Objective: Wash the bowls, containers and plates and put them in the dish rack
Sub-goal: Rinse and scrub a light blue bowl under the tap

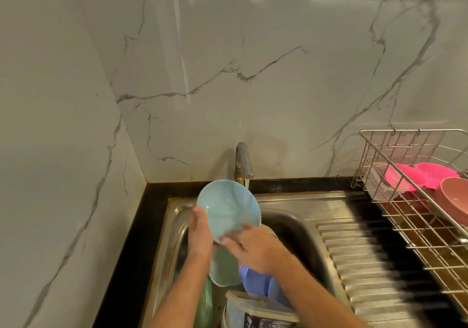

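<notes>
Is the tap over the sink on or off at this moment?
On. A thin stream of water falls from the spout of the tap onto the upper rim of the light blue bowl, held tilted over the sink.
</notes>
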